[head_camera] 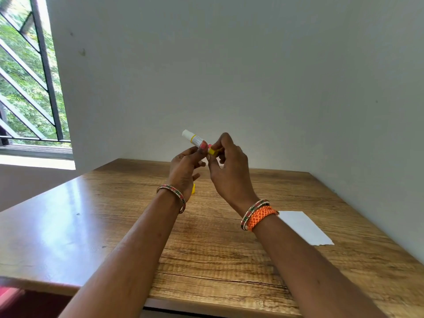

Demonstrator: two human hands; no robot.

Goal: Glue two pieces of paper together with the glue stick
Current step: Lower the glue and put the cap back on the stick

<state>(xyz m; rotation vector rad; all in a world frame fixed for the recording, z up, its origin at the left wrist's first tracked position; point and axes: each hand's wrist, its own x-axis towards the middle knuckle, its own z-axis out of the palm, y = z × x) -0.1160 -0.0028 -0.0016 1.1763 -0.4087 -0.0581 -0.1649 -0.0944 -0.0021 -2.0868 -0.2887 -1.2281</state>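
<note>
I hold a glue stick (195, 139) up in the air above the wooden table (206, 249), its white tip pointing up and left. My left hand (184, 169) pinches its body near the lower end. My right hand (229, 166) pinches the yellow base (212, 151) with thumb and fingers. A small yellow object (193, 188), probably the cap, shows on the table just behind my left wrist, mostly hidden. One white piece of paper (302, 227) lies flat on the table to the right of my right wrist.
The table stands against a plain white wall (252, 76) at the back and right. A barred window (27, 83) is at the far left. The table's front edge runs along the bottom of the view.
</note>
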